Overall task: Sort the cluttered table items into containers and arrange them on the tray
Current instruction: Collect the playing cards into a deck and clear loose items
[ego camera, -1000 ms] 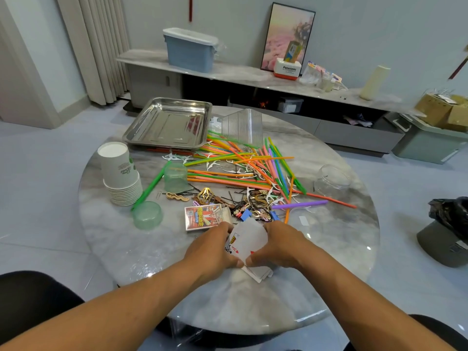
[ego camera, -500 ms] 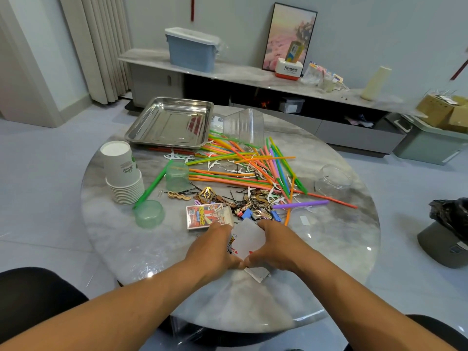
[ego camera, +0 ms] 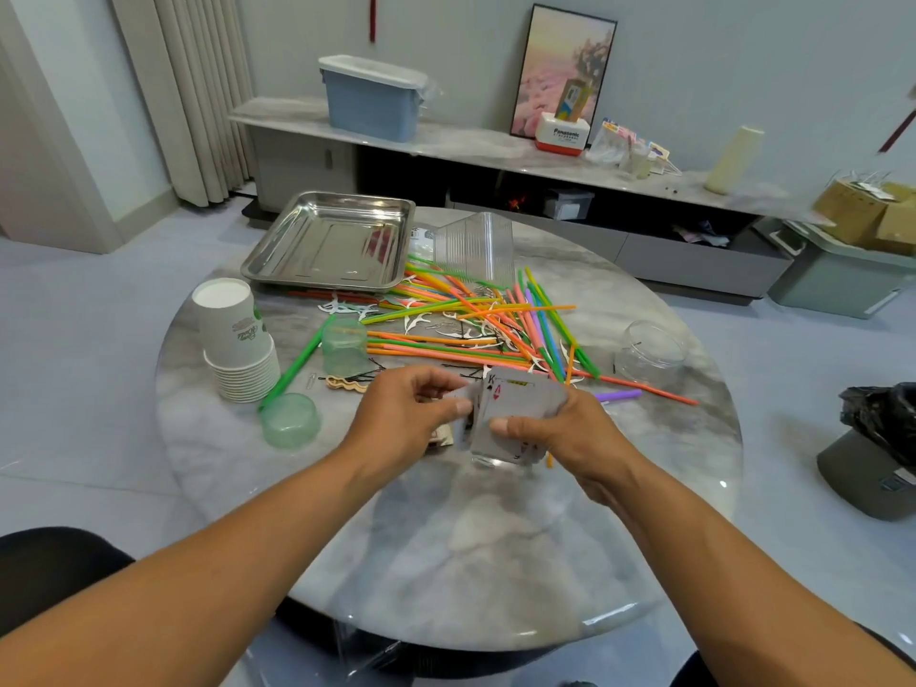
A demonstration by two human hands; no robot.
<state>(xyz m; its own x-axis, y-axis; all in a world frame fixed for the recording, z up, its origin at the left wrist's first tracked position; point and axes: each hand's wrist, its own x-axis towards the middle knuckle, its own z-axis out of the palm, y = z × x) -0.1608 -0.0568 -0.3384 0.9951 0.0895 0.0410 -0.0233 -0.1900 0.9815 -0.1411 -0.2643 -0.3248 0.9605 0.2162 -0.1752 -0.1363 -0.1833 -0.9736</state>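
Note:
Both hands hold a stack of playing cards lifted above the round marble table. My left hand pinches the stack's left edge, and my right hand grips it from the right with the thumb on the face. The card box is mostly hidden behind my left hand. A steel tray lies at the table's far left. Coloured straws lie scattered across the middle with white floss picks and hair clips among them.
A stack of paper cups stands at the left. Two green plastic cups sit near it. A clear ribbed container stands beside the tray, and a clear jar lies at the right.
Both hands have lifted the cards off the table and away from me, gathering them into a tighter stack. The card box is now hidden behind my left hand.

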